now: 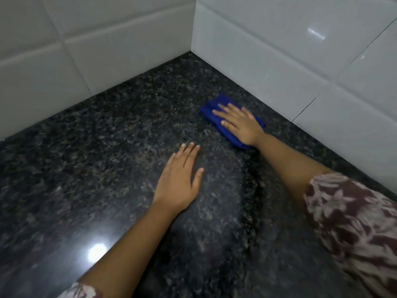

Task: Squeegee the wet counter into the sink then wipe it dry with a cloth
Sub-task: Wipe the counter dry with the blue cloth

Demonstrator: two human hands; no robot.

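A dark speckled granite counter (107, 147) fills the view and runs into a tiled corner. A folded blue cloth (211, 108) lies on it near the right wall. My right hand (238, 123) presses flat on the cloth, fingers spread and pointing toward the corner. My left hand (181, 179) rests flat on the bare counter to the left and nearer me, fingers together, holding nothing. Neither the sink nor a squeegee is in view.
White wall tiles (279, 50) rise on the right and white tiles (96, 39) at the back left, meeting at a corner close beyond the cloth. A ceiling light reflects off the counter (97, 252) near my left forearm.
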